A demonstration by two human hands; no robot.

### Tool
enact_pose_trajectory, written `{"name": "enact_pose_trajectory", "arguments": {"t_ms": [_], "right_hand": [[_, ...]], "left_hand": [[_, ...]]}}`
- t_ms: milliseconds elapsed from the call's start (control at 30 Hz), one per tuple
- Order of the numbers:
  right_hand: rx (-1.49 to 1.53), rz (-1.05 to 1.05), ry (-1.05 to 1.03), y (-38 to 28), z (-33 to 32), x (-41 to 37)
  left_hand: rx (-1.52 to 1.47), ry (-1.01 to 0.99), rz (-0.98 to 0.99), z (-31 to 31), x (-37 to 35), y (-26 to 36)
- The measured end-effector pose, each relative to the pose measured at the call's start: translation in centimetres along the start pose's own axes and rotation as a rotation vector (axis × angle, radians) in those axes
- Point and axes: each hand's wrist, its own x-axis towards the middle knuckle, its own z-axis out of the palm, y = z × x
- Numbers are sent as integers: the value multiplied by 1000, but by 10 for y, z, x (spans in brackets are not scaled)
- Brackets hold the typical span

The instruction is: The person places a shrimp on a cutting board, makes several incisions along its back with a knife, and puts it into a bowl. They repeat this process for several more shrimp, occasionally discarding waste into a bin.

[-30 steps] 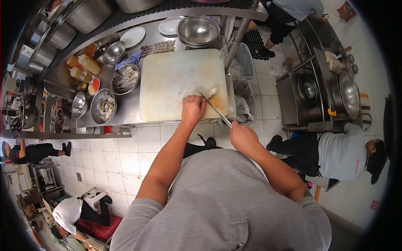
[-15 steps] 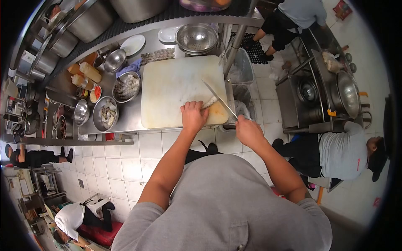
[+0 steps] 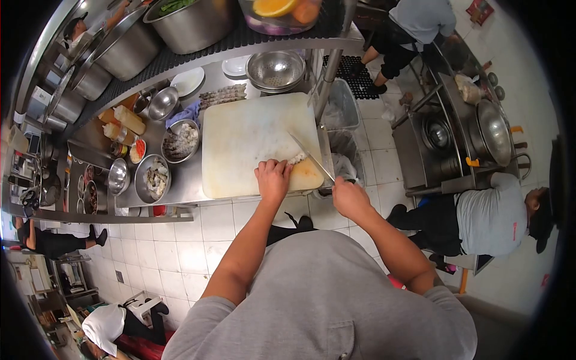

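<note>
Head view.

Item: knife [image 3: 311,156]. Long blade, over the right-hand part of a white cutting board [image 3: 240,135]. Long axis diagonal: tip to the upper left, away from the wearer; handle end to the lower right, at the board's near right corner.

Item: right hand [image 3: 353,199]. Fingers closed around the knife handle, beyond the near edge of the board.

Item: left hand [image 3: 273,179]. Laid palm down over the near part of the board, fingers bent and close together, their tips at the lower left end of the pale piece; whether they grip it or only press on it, cannot tell.

Item: pale piece [image 3: 297,158], apparently shrimp. On the board, between the left fingers and the blade; long axis lower left to upper right, roughly crosswise to the knife. Contact with the blade too small to tell.

Surroundings: bench [image 3: 187,187], metal, under the board. Left of the board, two steel bowls: one with grey and pale shrimp [image 3: 182,141], the other, nearer the wearer, with similar pieces [image 3: 157,178]. Blue cloth [image 3: 191,112] beside the upper bowl. Row of whole shrimp [image 3: 223,96] along the far edge of the board; colander [image 3: 275,69] to its right.
</note>
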Motion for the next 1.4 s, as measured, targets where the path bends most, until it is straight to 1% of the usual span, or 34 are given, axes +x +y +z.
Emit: {"name": "enact_pose_trajectory", "arguments": {"t_ms": [67, 200, 267, 300, 333, 467, 533, 600, 867, 933, 1000, 1133, 1233, 1400], "right_hand": [[11, 14, -5, -4, -8, -1], [20, -25, 1, -13, -17, -13], [4, -55, 6, -20, -15, -10], [14, -93, -9, -23, -10, -12], [23, -129, -28, -24, -6, -15], [43, -129, -54, -32, -2, -15], [6, -154, -45, -33, 2, -13], [19, -154, -58, -34, 3, -13], [-13, -137, -85, -33, 5, -19], [-6, -120, -147, -28, 0, -24], [1, -115, -138, -31, -3, -23], [21, -117, -141, -37, 1, -10], [23, -115, -135, -36, -6, -19], [-11, -101, -147, -28, 2, -20]], "left_hand": [[-2, -22, 23, -5, 2, -1], [-39, -13, 42, -15, -9, -10], [-31, -113, 35, -16, -5, -16], [-34, -71, 39, -16, -4, -13], [-33, -72, 35, -17, -4, -12], [-40, -91, 14, -18, -2, -7], [-46, -87, 15, -20, 1, -8], [-53, -52, 40, -18, 0, -7], [-62, -82, 31, -17, 0, -8], [-64, -83, 28, -15, 3, -9], [-80, -69, 57, -15, 2, -9], [-57, -83, 55, -13, 1, -10], [-59, -71, 51, -13, 1, -10], [-60, -51, 74, -10, 0, -12]]}}
